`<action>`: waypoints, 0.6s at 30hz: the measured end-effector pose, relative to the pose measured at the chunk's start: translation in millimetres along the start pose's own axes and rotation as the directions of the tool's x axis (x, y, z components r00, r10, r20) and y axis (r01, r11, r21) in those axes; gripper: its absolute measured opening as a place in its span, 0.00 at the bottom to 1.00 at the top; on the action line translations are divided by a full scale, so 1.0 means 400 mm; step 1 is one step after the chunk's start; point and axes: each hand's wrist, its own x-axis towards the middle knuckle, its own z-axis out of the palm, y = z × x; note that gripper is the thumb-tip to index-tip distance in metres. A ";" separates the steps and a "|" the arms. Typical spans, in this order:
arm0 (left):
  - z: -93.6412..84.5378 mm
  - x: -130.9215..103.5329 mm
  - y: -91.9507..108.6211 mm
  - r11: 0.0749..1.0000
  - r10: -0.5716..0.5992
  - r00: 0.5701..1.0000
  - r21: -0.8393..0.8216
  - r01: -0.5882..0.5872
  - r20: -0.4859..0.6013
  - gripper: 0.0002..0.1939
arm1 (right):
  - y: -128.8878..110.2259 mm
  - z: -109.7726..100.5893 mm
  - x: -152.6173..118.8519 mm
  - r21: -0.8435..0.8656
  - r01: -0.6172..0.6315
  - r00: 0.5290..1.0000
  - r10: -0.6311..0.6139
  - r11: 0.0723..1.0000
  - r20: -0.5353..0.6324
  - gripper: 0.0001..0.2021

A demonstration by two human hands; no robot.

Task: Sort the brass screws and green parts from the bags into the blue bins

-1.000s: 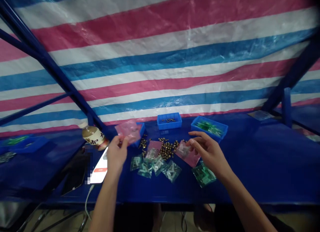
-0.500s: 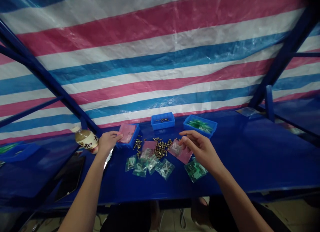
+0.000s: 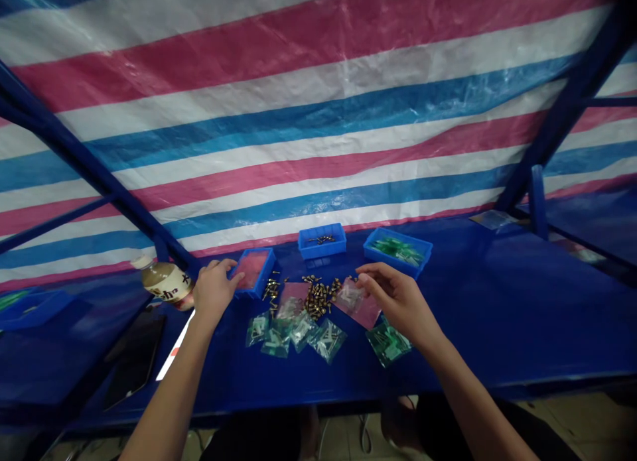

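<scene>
My left hand [image 3: 216,288] is open at the left blue bin [image 3: 263,283], its thumb and fingers parted over the bin's near left edge. Inside that bin lie pink plastic bags [image 3: 253,267]. My right hand [image 3: 395,298] hovers with curved, parted fingers above a pink bag [image 3: 367,313] with small pale pieces on or in it; whether the fingertips touch it I cannot make out. Between the hands is a pile of brass-coloured screw-like parts [image 3: 316,298]. Another pink bag [image 3: 293,292] lies left of the pile, partly under clear packets [image 3: 301,329].
A blue bin [image 3: 322,249] with few metal parts and another bin [image 3: 421,265] of green packets stand behind. A green packet [image 3: 388,345] lies below my right hand. To the left are a bottle [image 3: 166,282], a dark tablet-like slab [image 3: 134,361] and a blue frame post [image 3: 99,176].
My left hand has let go of the pink bag, which now lies in the left bin, and its fingers have spread. My right hand has barely moved. The view has shifted slightly.
</scene>
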 end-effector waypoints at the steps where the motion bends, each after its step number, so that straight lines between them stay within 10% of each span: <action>1: 0.001 -0.001 0.008 0.997 0.071 0.997 -0.026 -0.071 0.000 0.17 | 0.001 -0.002 0.001 -0.027 0.006 1.000 -0.007 1.000 -0.023 0.15; 8: 0.011 0.020 0.063 0.982 0.183 0.940 -0.089 -0.164 0.288 0.17 | -0.006 -0.005 -0.003 -0.163 0.054 0.996 -0.065 0.985 -0.064 0.13; 15: -0.060 -0.068 0.182 0.942 0.149 0.978 -0.321 -0.097 0.143 0.16 | 0.004 0.015 -0.003 -0.274 0.112 0.994 -0.108 0.955 0.030 0.12; 18: -0.053 -0.120 0.241 0.819 0.343 0.885 -0.561 -0.118 0.315 0.12 | 0.021 0.037 -0.009 -0.400 0.136 0.989 -0.100 0.906 0.110 0.10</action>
